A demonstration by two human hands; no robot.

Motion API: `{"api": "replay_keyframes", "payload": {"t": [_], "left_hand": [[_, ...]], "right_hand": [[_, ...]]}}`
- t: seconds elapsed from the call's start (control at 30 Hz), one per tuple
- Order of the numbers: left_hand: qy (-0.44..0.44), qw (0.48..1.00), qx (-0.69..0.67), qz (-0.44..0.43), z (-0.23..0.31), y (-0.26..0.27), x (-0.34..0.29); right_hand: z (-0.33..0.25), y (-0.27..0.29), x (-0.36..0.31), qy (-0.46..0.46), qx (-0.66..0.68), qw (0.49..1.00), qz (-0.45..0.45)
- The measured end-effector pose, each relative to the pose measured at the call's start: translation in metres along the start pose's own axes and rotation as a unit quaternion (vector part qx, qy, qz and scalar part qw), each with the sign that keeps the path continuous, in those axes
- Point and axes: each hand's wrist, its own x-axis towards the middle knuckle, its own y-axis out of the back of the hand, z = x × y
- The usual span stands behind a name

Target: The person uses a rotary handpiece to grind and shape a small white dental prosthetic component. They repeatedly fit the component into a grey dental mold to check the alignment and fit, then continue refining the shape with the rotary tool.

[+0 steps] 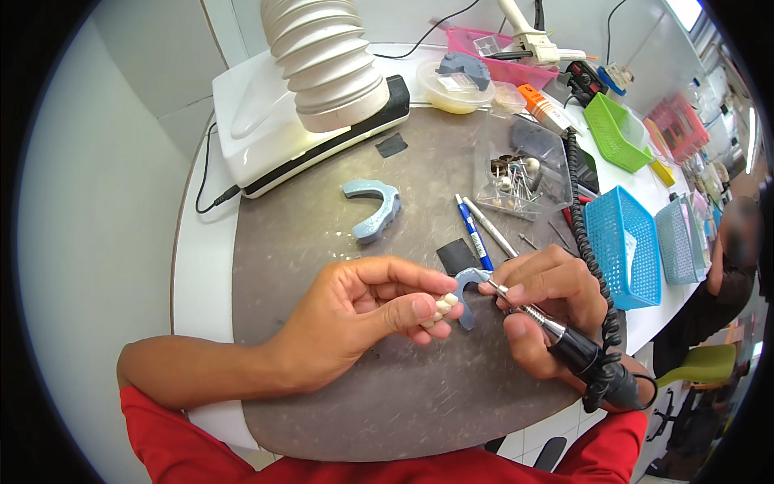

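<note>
Between the thumb and fingers of my left hand [363, 302] sits a small cream-white dental bridge [442, 310] of several joined teeth. My right hand [556, 302] grips a dental handpiece [552, 327] with a silver front, a black rear body and a coiled black cord. Its thin tip points left toward the teeth, a small gap apart. Under and behind the hands lies a blue-grey arch-shaped dental model [466, 315], partly hidden by my fingers. Farther back rests another light-blue arch model [375, 208], with white crumbs beside it.
A ribbed white suction hose [326, 60] hangs over a white box unit [266, 121] at the back left. A blue pen [474, 232] lies near a clear box of burs [520, 173]. Blue [625, 246] and green baskets [617, 133] line the right. Another person [721, 258] sits far right.
</note>
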Motion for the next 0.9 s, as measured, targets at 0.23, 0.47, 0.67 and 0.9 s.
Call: {"api": "replay_keyframes", "payload": {"t": [0.23, 0.47, 0.67, 0.9], "left_hand": [[-0.006, 1.000, 0.019, -0.004, -0.001, 0.000, 0.001], [0.001, 0.999, 0.036, 0.001, 0.002, 0.000, 0.001], [0.001, 0.999, 0.034, -0.003, 0.000, 0.000, 0.001], [0.009, 1.000, 0.018, -0.004, 0.003, -0.004, 0.001]], "right_hand": [[-0.005, -0.008, 0.000, 0.051, -0.074, 0.996, -0.015], [-0.002, -0.008, -0.005, 0.070, -0.051, 0.996, -0.034], [0.000, -0.008, -0.003, 0.062, -0.042, 0.996, -0.039], [-0.003, -0.008, 0.000, 0.064, -0.066, 0.995, -0.036]]}}
